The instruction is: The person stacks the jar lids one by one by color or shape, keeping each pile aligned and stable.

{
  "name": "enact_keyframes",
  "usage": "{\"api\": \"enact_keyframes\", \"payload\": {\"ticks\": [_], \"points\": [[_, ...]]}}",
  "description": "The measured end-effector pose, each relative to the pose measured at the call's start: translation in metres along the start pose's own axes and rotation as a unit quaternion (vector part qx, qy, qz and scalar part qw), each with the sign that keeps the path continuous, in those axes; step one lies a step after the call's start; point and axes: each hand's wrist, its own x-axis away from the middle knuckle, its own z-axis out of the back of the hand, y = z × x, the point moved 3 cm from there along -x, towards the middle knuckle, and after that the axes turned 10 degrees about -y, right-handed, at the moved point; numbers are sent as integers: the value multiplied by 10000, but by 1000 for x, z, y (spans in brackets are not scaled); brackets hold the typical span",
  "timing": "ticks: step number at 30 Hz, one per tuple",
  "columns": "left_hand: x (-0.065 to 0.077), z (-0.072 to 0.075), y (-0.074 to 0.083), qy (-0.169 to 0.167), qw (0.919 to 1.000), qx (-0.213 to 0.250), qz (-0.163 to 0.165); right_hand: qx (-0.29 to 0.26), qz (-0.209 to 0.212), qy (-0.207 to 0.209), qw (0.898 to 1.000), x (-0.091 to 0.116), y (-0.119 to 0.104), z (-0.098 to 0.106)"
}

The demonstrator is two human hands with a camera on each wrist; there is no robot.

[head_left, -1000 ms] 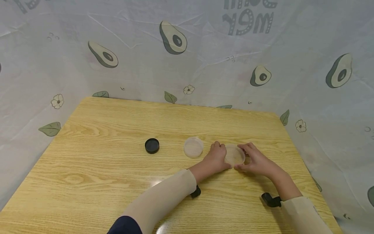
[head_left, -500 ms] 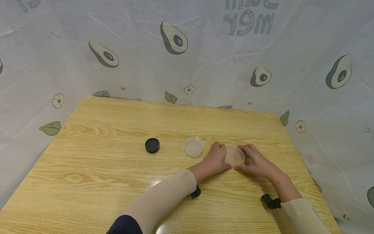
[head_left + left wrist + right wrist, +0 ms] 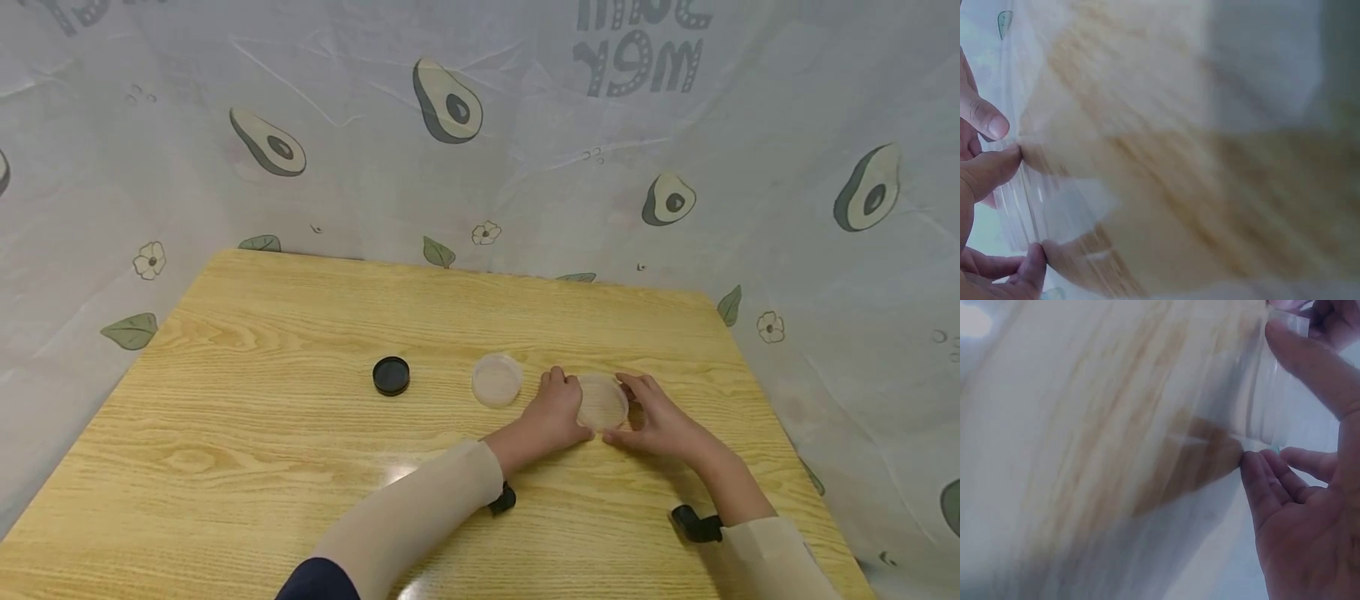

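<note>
A clear, shallow round dish point(image 3: 602, 403) lies on the wooden table, toward the right side. My left hand point(image 3: 553, 408) grips its left side, thumb near the front and fingers behind. On the opposite side, my right hand point(image 3: 660, 421) holds the rim between thumb and fingers. The right wrist view shows the right hand's fingers point(image 3: 1272, 487) touching the dish's transparent wall point(image 3: 1263, 394). Fingertips of both hands meet the clear rim point(image 3: 1025, 194) in the left wrist view. Whether this is one dish or two stacked parts cannot be made out.
A second clear round dish point(image 3: 497, 381) lies just left of my left hand. Farther left is a small black round lid or shallow cup point(image 3: 391, 377). A pale curtain point(image 3: 337, 125) printed with avocados hangs behind and beside the wooden table point(image 3: 247, 400).
</note>
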Motion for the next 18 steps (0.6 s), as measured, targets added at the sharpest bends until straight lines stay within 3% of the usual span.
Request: {"api": "enact_keyframes", "payload": {"ticks": [5,10,15,18], "points": [[9,-1,-2,202,9998,2,57,-564,-327,-108,9978,11,1,3],[28,7,-3,346,9992,-65,-169,-441,-145,551,9974,17,-3,11],[56,34,-4,630,9947,-317,-751,-219,98,1213,9923,17,-8,15],[71,57,-15,1043,9897,-333,-917,-71,65,1365,9906,19,-11,15]]}}
